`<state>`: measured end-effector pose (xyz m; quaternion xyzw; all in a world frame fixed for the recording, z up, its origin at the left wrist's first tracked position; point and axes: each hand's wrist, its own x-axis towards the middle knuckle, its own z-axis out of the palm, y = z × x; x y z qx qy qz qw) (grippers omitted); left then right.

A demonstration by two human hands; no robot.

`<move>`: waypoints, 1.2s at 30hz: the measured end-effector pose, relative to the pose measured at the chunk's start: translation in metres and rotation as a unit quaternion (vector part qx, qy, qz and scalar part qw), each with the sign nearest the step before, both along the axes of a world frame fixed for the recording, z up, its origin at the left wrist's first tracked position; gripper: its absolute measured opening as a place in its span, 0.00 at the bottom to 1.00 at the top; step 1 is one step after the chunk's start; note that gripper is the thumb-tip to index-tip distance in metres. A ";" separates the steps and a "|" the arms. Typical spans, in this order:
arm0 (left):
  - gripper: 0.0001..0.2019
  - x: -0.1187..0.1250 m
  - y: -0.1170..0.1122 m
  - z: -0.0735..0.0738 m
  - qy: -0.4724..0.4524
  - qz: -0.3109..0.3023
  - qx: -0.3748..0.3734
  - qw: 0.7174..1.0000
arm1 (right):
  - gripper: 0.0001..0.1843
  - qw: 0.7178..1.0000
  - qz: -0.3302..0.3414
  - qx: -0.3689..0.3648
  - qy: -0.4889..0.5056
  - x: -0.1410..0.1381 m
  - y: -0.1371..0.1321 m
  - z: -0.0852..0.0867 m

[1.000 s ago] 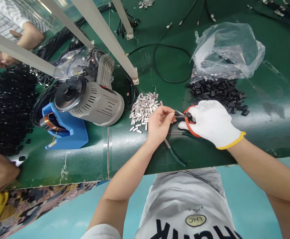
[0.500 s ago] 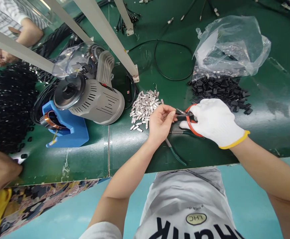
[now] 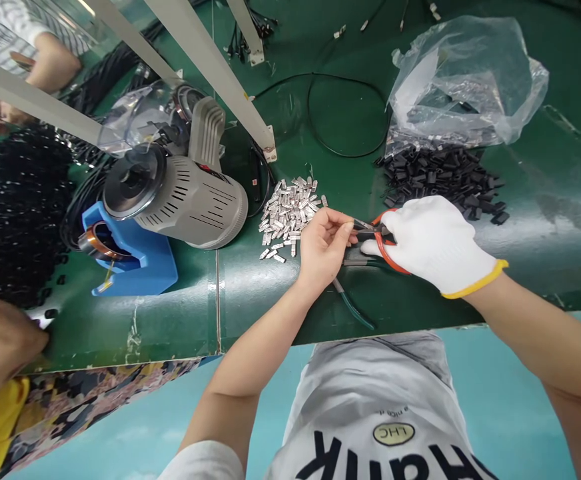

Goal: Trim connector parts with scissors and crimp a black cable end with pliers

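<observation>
My bare left hand [image 3: 324,245] is closed in a pinch, thumb against fingers. Whatever sits between the fingertips is too small and covered to make out. Red-handled pliers [image 3: 386,252] are gripped in my right hand [image 3: 430,243], which wears a white glove with a yellow cuff. Their jaws point left and meet the left fingertips. Below both hands lies a second tool with green handles [image 3: 354,311], its head partly hidden. Just left of and behind my left hand is a pile of small silver metal connectors [image 3: 290,210].
Black plastic pieces [image 3: 440,180] are heaped beyond my right hand, by a clear plastic bag [image 3: 470,100]. A grey machine [image 3: 195,200] and blue tape dispenser [image 3: 145,260] stand left. Metal posts [image 3: 220,67] rise from the green table. Other people's arms [image 3: 53,63] show at left.
Both hands keep nearly the same pose, with the pliers still at the left fingertips. The view has shifted slightly.
</observation>
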<state>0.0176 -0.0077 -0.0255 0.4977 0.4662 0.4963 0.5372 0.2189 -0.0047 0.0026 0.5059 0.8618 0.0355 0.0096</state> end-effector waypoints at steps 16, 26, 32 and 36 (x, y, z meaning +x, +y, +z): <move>0.18 0.002 -0.001 -0.006 -0.023 0.009 -0.011 1.000 | 0.32 0.999 -0.024 -0.033 -0.010 -0.002 -0.005 0.007; 0.15 0.001 -0.001 -0.004 -0.033 -0.002 0.000 0.999 | 0.33 1.000 0.005 0.018 0.022 0.006 -0.008 -0.006; 0.15 0.004 -0.002 0.006 -0.102 -0.023 -0.023 0.994 | 0.34 0.996 -0.038 0.003 0.086 0.004 -0.008 -0.007; 0.17 0.006 -0.002 0.007 -0.122 -0.034 -0.040 0.991 | 0.31 0.994 -0.045 -0.001 0.098 0.002 -0.008 -0.005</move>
